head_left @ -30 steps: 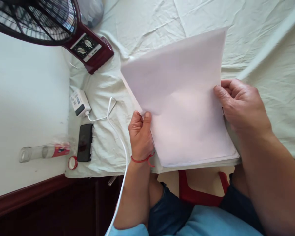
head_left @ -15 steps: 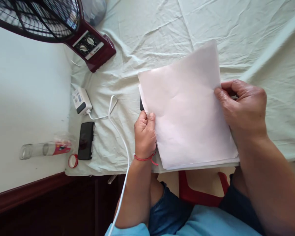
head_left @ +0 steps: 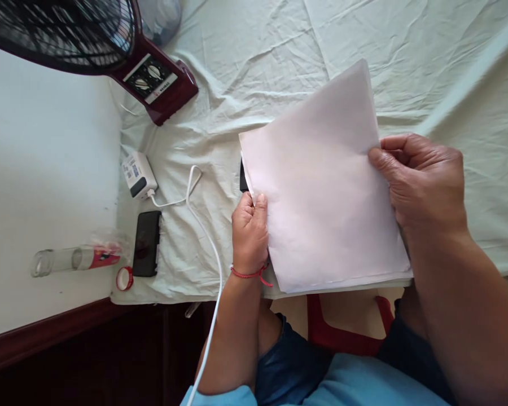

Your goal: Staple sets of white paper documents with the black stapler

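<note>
With clock positions taken from the centre of the white paper [head_left: 322, 197], a person's left hand [head_left: 250, 232] clamps its edge at eight and the right hand [head_left: 425, 180] pinches the opposite edge at three, the paper spanning the gap between them. Across the cloth-draped surface [head_left: 271, 73], beside a pale wall [head_left: 46, 169], a white plugged-in device [head_left: 139, 176] sits at nine, a maroon fan [head_left: 110, 56] at ten; a red stool [head_left: 342, 338] shows at six.
</note>
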Available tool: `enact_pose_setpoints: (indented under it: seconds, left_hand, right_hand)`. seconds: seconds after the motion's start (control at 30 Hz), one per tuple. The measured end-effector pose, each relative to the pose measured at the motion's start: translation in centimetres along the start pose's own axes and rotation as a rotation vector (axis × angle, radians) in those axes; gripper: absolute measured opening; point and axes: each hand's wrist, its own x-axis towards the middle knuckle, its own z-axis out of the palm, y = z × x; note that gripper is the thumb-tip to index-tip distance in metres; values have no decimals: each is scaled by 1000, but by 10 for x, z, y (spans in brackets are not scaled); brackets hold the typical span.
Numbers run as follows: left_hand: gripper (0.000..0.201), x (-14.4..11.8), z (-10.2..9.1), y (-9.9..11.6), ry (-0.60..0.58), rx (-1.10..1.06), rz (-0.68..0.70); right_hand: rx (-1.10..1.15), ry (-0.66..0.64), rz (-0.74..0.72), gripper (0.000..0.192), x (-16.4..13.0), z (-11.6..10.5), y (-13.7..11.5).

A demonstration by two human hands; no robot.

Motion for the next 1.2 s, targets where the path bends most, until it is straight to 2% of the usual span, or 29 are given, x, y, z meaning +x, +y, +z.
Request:
enact_pose_setpoints:
  seconds: [0.77,0.87,1.03,1.13,1.2]
  left_hand:
    - [27,-6,4,10,12,60,-20]
    - [27,-6,2,7,13,96,12]
    - [28,-6,0,8,15,134,70]
    - [28,-8,-2,10,17,140,106]
    - [27,-10,-4,12,15,127,138]
  right_hand:
    - [52,-24,52,7,-1,4,-1]
    - [-16,-62,65,10,-1,1,2]
    - [-262,-215,58,15,-2,-8,2]
    - [-394,-231,34,21,-3,-13,-2]
    - [-389,-212,37,29,-3,-16,-3]
